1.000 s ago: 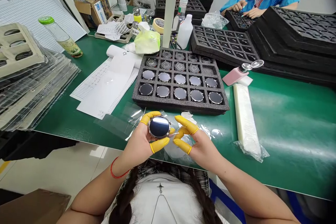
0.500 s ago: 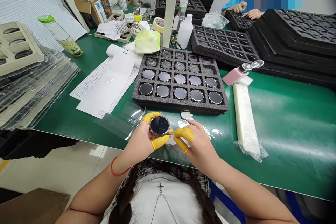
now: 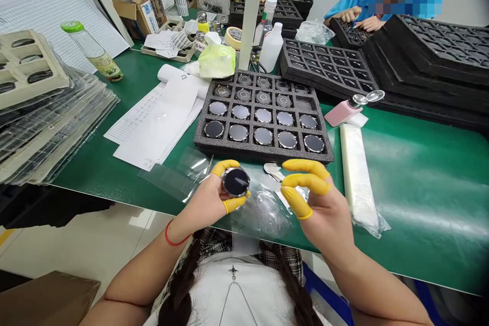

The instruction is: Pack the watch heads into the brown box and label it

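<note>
My left hand, in yellow finger cots, is closed around the rim of a round watch with a black glass face and metal bezel, face up above the table's near edge. To its right, and apart from it, is my right hand, also in yellow finger cots. Its thumb and a fingertip are pinched together; what lies between them, if anything, I cannot make out. Crumpled clear film and a white scrap lie below and between the hands. Beyond stands a black foam tray holding many similar watches.
Right of the tray are a pink pump bottle and a white wrapped block. Paper sheets, a glass bottle and stacked plastic trays lie left. A metal post rises behind the tray; two people work beyond.
My right hand has moved right, away from the watch, and lifted its upper fingers. My left hand still holds the watch, shifted slightly right in view.
</note>
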Motion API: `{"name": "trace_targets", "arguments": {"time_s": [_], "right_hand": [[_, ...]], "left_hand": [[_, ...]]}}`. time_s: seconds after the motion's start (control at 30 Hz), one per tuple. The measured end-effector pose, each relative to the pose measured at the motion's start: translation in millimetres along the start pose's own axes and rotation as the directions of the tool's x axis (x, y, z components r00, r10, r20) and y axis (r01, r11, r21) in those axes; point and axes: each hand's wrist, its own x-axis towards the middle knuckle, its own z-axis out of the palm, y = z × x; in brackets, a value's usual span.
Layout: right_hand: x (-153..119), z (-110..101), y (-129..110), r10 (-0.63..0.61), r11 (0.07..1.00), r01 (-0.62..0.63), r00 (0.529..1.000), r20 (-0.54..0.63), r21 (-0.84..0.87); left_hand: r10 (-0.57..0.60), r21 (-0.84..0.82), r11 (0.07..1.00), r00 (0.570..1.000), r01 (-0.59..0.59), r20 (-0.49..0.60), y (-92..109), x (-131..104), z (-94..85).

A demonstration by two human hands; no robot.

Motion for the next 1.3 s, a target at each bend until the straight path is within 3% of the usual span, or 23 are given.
{"name": "trace_targets", "arguments": {"time_s": [0.07, 0.17, 0.23, 0.33, 0.5, 0.93, 1.3], "right_hand": [[7, 6, 1, 0.193, 0.968, -0.209, 0.974, 0.117, 0.141], [14, 18, 3, 0.409, 0.813, -0.503, 0.852, 0.327, 0.294], [15, 23, 5, 0.48, 0.698, -0.621, 0.776, 0.41, 0.358], [14, 28, 6, 0.501, 0.597, -0.685, 0.724, 0.474, 0.416], [12, 29, 8, 0.492, 0.576, -0.695, 0.715, 0.496, 0.43], [12, 27, 9, 0.474, 0.634, -0.67, 0.731, 0.49, 0.386], [11, 29, 10, 0.44, 0.692, -0.62, 0.768, 0.466, 0.368]], "left_hand": [[0.035, 0.056, 0.998, 0.998, -0.039, 0.059, -2, -4, 4.7], [0.073, 0.109, 0.991, 0.992, -0.084, 0.101, -3, -7, 9.5], [0.079, 0.116, 0.989, 0.99, -0.092, 0.118, -2, -8, 10.4], [0.076, 0.11, 0.99, 0.989, -0.09, 0.13, -1, -10, 10.1], [0.057, 0.136, 0.988, 0.988, -0.077, 0.145, 2, -13, 9.5], [0.04, 0.131, 0.99, 0.988, -0.06, 0.149, 5, -13, 9.8], [0.046, 0.144, 0.987, 0.989, -0.066, 0.137, 6, -14, 9.1]]}}
